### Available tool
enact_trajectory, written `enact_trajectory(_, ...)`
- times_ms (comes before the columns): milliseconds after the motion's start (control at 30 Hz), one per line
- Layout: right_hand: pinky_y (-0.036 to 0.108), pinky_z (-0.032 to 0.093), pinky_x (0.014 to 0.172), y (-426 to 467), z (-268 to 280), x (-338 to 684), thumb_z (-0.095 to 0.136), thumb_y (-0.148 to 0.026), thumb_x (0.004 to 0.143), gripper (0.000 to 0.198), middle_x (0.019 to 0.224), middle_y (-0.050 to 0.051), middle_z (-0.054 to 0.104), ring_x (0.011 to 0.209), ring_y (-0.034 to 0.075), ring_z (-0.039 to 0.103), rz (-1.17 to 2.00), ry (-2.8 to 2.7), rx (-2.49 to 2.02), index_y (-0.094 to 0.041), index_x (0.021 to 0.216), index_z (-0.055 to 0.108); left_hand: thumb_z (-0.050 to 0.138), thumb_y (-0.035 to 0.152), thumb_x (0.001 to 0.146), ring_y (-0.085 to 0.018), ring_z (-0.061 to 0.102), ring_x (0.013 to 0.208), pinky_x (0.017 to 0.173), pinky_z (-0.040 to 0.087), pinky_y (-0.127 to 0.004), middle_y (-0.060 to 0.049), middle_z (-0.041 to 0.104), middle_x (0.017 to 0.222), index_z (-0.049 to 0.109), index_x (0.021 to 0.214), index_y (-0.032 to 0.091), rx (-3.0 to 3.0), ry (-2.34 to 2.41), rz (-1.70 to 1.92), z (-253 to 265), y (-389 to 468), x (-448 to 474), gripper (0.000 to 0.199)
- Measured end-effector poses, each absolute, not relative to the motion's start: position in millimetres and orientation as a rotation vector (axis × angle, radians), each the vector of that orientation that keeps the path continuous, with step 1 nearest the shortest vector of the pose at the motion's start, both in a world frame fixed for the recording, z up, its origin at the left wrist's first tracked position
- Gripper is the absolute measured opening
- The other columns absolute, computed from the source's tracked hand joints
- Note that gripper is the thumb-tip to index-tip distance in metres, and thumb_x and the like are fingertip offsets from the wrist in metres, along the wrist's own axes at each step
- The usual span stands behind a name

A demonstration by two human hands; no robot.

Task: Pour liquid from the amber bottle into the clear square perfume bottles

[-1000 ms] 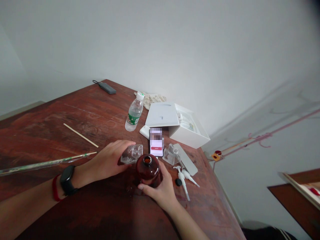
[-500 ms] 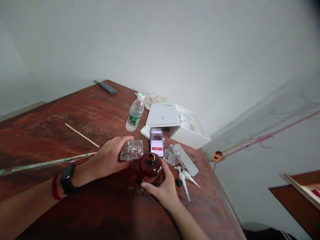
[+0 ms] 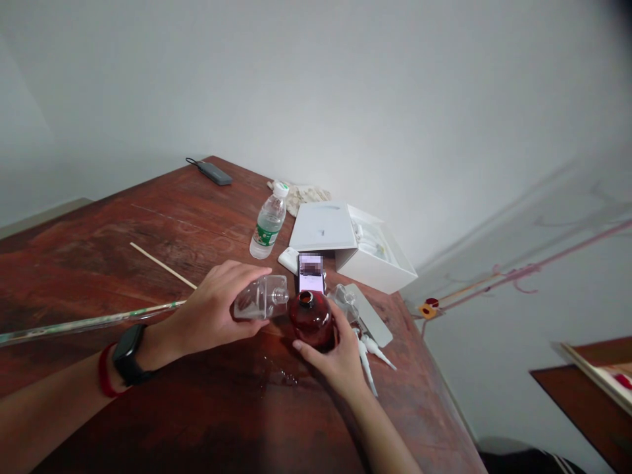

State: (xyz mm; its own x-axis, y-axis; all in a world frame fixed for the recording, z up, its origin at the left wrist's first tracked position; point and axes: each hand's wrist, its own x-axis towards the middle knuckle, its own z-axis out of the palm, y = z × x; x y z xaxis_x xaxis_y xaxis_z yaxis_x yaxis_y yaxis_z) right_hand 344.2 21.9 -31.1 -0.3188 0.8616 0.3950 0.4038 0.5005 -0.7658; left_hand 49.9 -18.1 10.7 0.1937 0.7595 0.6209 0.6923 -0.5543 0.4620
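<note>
My left hand [image 3: 224, 299] is closed around a clear square plastic bottle [image 3: 259, 297], tilted so that its uncapped neck points right. My right hand [image 3: 336, 355] grips a dark amber round bottle [image 3: 312, 322] by its side; its open mouth leans slightly toward the clear bottle's neck. The two necks are close but apart. Drops of liquid [image 3: 284, 376] lie on the table below. Just beyond the amber bottle lies a phone [image 3: 311, 273] with its screen lit. Another clear bottle [image 3: 343, 297] and white pump heads [image 3: 369, 352] are partly hidden behind my right hand.
Behind stand a water bottle [image 3: 269, 224] and an open white box [image 3: 378, 260]. A grey flat plate [image 3: 370, 316] lies at right. On the left are a thin stick [image 3: 162, 265] and a wrapped stick [image 3: 93, 320]; a dark grey device [image 3: 213, 173] sits at the far corner.
The clear bottle has tipped further, its neck now pointing right. My right hand has shifted the amber bottle right and slightly away from me, tilting it. The phone screen looks different.
</note>
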Motion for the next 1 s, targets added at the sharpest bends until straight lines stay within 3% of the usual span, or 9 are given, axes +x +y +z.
enact_trajectory(367,0.056,0.056,0.113,23.7,-29.9,345.3,0.097,-0.040,0.071,0.086,0.144,0.014,0.071,0.133,0.038,0.068,0.553,-2.063,-1.074,-0.025,0.149,0.061,0.071,0.024,0.089,-0.035,0.062,0.127,0.112,0.047,-0.050,-0.012,0.068,0.134,0.054,0.147,0.023,2.521,1.391,1.304,12.9,-20.1,51.3,0.061)
enact_trajectory(1000,0.058,0.055,0.112,20.3,-26.0,343.5,0.094,-0.036,0.073,0.083,0.143,0.013,0.072,0.131,0.038,0.069,0.532,-2.077,-1.073,-0.028,0.148,0.061,0.071,0.027,0.090,-0.034,0.063,0.127,0.113,0.048,-0.049,-0.012,0.067,0.135,0.054,0.148,0.024,2.490,1.403,1.258,10.5,-19.6,51.2,0.061)
